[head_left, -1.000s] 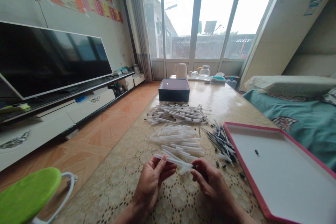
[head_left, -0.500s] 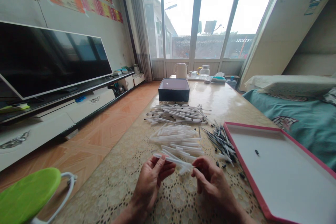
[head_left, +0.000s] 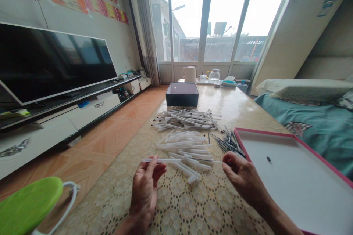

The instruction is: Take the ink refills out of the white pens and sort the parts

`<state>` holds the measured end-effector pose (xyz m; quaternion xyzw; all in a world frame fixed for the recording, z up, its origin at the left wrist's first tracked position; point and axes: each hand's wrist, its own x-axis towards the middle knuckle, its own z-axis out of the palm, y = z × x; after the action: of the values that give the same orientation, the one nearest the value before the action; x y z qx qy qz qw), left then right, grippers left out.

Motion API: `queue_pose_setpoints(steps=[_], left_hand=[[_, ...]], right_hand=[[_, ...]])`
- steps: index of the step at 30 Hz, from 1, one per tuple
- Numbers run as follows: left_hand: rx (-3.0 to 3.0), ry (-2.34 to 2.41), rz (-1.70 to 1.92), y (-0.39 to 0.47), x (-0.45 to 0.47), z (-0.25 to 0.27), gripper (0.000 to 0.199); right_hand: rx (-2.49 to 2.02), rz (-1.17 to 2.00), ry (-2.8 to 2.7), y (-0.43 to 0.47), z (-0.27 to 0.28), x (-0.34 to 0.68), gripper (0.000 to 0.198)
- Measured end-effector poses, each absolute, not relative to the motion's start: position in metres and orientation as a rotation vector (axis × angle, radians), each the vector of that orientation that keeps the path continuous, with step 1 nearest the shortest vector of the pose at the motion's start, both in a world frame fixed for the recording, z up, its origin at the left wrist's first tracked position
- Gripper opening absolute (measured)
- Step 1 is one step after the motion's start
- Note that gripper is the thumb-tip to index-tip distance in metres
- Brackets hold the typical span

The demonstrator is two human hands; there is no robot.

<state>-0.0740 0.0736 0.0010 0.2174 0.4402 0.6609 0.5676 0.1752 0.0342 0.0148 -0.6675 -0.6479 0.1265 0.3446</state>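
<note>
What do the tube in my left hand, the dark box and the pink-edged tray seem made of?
Tube: likely plastic, smooth, with a milky, semi-clear look.
Box: probably cardboard, fairly matte, judging by its thin, straight walls.
Tray: perhaps paper-covered cardboard, given its flat, matte white inside; painted board is possible.

Left hand (head_left: 143,189) upright, thumb against fingers, remaining fingers loosely curled; right hand (head_left: 242,174) well apart, thumb and forefinger pinched, forearm (head_left: 277,211) slanting inward.
</note>
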Motion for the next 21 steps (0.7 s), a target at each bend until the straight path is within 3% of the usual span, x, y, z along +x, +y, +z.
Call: queue_pose_setpoints(steps=[9, 15, 21], left_hand=[[0.981, 1.182, 1.196, 0.066, -0.060, 0.005, 0.034], [0.983, 1.238, 1.276, 0.065, -0.059, -0.004, 0.073], [0.940, 1.223, 1.280, 0.064, -0.062, -0.004, 0.060]], right_hand=[[-2.389, -0.440, -1.456, 0.038, 0.016, 0.212, 0.012], [-2.299, -0.406, -1.501, 0.038, 0.016, 0.206, 0.016], [-1.972, 0.117, -1.897, 0.050, 0.026, 0.157, 0.016]])
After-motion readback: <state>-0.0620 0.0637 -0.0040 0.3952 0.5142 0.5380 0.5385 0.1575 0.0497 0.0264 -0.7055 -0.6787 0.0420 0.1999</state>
